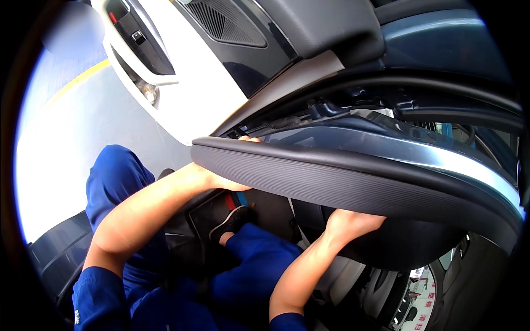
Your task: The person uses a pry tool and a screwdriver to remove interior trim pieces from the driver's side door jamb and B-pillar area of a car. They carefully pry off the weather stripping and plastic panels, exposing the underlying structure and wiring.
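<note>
A long black trim panel [309,176] with a finely ribbed face and a padded upper edge stretches from mid-picture to the right side. My left hand [223,179] wraps its left end; a few fingertips show over the top edge and the palm is underneath. Lower down, my right hand [356,222] is closed on the panel's bottom edge, its fingertips hidden behind the panel. Just beyond the panel lies dark blue car bodywork with a bright silvery band [458,165].
At the upper left stands an open car door [204,71] with a white inner panel and a black switch plate [141,36]. A black padded part [326,27] lies at the top. My blue-clad legs [118,171] and dark shoe [229,220] are below, beside a light grey seat [345,278].
</note>
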Demonstrator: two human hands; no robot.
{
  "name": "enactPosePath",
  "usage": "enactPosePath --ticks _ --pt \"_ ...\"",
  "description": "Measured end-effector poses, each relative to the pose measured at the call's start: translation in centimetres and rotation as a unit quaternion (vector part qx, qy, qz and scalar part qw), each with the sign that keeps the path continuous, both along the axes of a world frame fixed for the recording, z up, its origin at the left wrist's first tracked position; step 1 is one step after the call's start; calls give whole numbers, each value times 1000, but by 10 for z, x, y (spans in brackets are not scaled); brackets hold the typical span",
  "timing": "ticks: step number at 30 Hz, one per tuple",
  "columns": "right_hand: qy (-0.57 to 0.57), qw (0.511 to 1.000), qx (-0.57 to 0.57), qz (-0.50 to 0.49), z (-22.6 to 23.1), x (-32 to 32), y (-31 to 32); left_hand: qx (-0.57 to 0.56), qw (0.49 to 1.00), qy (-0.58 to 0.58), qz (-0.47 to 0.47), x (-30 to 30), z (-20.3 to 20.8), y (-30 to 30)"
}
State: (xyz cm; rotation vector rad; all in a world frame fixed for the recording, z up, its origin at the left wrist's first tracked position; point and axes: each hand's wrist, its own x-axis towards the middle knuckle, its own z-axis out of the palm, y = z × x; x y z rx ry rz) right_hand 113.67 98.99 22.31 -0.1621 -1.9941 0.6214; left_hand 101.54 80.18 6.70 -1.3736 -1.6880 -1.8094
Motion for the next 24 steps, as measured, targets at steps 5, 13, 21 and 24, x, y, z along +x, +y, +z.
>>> enactPosePath --ticks 5,13,21,24 --pt "31 996 -86 6 -3 -3 1 -89 985 -70 -134 -6 -7 13" --pt "43 989 -133 -57 -16 1 10 -190 937 -282 -83 22 73 4" --pt "32 997 -71 -4 -13 3 15 -253 965 -59 -45 7 54 6" --pt "44 982 -153 102 -6 1 3 -191 980 -45 -41 0 34 3"
